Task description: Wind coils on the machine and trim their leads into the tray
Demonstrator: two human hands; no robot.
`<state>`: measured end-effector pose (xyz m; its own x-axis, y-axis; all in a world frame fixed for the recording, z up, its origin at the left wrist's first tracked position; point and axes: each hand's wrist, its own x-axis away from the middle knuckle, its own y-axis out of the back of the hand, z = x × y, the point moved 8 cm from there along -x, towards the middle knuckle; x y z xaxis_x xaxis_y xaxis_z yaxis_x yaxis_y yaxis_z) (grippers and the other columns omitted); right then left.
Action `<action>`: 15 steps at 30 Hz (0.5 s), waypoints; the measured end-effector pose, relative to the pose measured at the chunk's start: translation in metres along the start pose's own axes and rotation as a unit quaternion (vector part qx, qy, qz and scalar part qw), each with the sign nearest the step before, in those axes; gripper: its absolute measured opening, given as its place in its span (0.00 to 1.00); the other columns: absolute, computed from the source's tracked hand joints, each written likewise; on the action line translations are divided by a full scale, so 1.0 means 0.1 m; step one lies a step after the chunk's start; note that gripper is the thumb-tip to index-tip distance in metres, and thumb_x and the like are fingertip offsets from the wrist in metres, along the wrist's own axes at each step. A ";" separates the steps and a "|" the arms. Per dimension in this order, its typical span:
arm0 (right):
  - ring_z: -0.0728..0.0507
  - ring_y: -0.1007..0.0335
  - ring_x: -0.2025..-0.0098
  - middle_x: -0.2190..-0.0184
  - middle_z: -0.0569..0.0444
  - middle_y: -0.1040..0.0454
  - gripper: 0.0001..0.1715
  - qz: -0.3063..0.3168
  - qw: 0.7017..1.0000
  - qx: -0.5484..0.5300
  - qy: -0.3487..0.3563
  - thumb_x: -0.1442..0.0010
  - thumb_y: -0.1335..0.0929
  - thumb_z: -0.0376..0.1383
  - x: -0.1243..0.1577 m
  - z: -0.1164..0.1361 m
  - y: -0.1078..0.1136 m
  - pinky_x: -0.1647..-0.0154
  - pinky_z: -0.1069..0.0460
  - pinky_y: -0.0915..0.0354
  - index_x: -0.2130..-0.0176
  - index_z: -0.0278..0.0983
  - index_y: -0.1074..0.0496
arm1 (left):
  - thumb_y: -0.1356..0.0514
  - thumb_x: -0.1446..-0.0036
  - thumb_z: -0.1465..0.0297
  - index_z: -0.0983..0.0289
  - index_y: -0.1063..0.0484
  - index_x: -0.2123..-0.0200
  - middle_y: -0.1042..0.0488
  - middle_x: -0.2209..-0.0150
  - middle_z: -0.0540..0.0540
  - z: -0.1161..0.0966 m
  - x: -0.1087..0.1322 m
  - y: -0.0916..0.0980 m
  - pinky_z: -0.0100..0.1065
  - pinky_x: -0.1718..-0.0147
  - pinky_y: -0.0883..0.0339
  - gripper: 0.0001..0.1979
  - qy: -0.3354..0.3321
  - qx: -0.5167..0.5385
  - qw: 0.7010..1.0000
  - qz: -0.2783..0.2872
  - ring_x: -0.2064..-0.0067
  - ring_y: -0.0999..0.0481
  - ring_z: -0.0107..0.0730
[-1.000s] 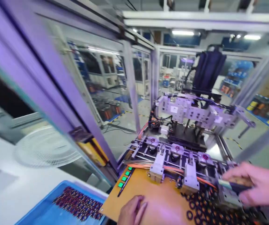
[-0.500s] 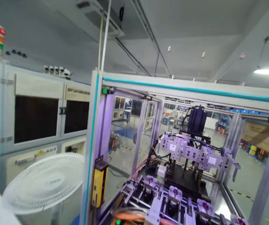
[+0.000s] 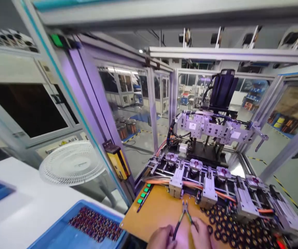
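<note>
A pair of pliers (image 3: 185, 207) points away from me over the orange-brown work surface, its jaws up and its two handles spread. My left hand (image 3: 160, 238) is closed at the lower end of the left handle, fingers curled. The right handle runs into my right hand (image 3: 201, 233), which is closed around it. Just right of that hand lie many dark ring-shaped parts (image 3: 224, 231). Beyond the jaws stands a row of metal fixtures (image 3: 176, 185). The lower parts of both hands are cut off by the frame edge.
A blue tray (image 3: 61, 224) of small dark reddish parts sits at the left on a white table (image 3: 16, 193). Green buttons (image 3: 143, 195) line the work surface's left edge. A machine frame post (image 3: 86, 103), a yellow box (image 3: 118, 160) and a white fan (image 3: 73, 166) stand beyond.
My view has swung downward. Both hands, the pliers, the orange-brown surface, the ring parts and the blue tray have come into sight; none showed before.
</note>
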<state>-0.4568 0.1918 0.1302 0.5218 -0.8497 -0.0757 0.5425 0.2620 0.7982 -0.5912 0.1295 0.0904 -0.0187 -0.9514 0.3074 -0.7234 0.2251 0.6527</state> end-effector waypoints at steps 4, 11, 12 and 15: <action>0.31 0.25 0.51 0.58 0.44 0.22 0.16 -0.028 0.992 0.083 -0.093 0.44 0.33 0.28 0.22 -0.25 -0.12 0.49 0.38 0.27 0.56 0.39 0.22 | 0.41 0.45 0.72 0.64 0.26 0.64 0.21 0.68 0.56 -0.07 -0.05 -0.06 0.32 0.63 0.35 0.05 0.005 -0.041 0.999 -0.031 0.63 0.22 0.38; 0.33 0.24 0.51 0.54 0.42 0.22 0.22 0.026 0.991 0.132 -0.009 0.44 0.36 0.28 0.32 -0.12 0.34 0.48 0.42 0.27 0.52 0.37 0.22 | 0.43 0.41 0.69 0.67 0.24 0.58 0.20 0.70 0.53 -0.25 -0.04 0.40 0.28 0.66 0.34 0.11 -0.074 -0.059 0.994 -0.059 0.68 0.23 0.33; 0.35 0.24 0.51 0.53 0.44 0.23 0.22 0.031 0.991 0.133 0.013 0.42 0.36 0.29 0.33 -0.08 0.51 0.47 0.44 0.27 0.51 0.37 0.23 | 0.45 0.39 0.68 0.68 0.24 0.56 0.21 0.70 0.52 -0.27 -0.02 0.59 0.28 0.66 0.33 0.13 -0.087 -0.066 0.991 -0.071 0.69 0.23 0.32; 0.37 0.25 0.53 0.52 0.42 0.24 0.21 0.008 0.978 0.181 0.100 0.37 0.39 0.30 0.24 0.13 1.13 0.51 0.44 0.26 0.48 0.36 0.25 | 0.50 0.34 0.65 0.72 0.27 0.51 0.22 0.69 0.54 -0.35 -0.06 1.37 0.32 0.63 0.33 0.20 -0.116 -0.110 0.979 -0.127 0.67 0.24 0.33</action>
<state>-0.3914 0.1957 0.2263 0.6661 -0.7312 -0.1473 0.2829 0.0649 0.9570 -0.6659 0.1732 0.2028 -0.0318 -0.9989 -0.0338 -0.5599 -0.0102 0.8285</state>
